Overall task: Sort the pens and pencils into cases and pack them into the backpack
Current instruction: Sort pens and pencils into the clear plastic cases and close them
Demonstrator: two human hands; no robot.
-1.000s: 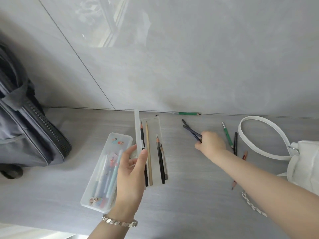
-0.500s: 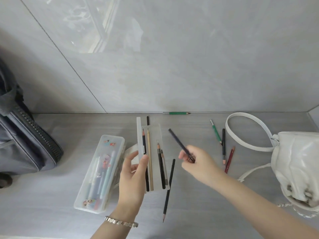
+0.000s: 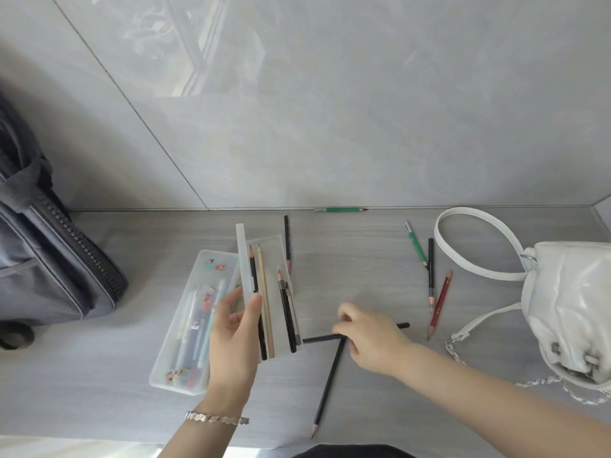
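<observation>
An open clear pencil case [image 3: 271, 256] lies at the table's middle with several pencils in it. My left hand [image 3: 233, 338] grips its raised lid [image 3: 242, 256], thumb on the lid's edge. To its left lies a clear pen case [image 3: 185, 328] full of pens. My right hand [image 3: 372, 340] is low over the table, right of the open case, fingers curled round a dark pencil [image 3: 319, 338] that lies level. A black pencil [image 3: 327, 388] lies slanted under that hand. The grey backpack [image 3: 56, 259] stands at far left.
Loose on the table: a black pencil [image 3: 286, 239] behind the open case, a green pencil [image 3: 342, 209] against the wall, and a green pen [image 3: 417, 246], black pencil [image 3: 430, 269] and red pencil [image 3: 441, 300] at right. A white handbag [image 3: 575, 309] with strap sits far right.
My right hand picked a dark pencil from the far table, carried it toward me, and now holds it low and level beside the open case. My left hand kept its hold on the lid.
</observation>
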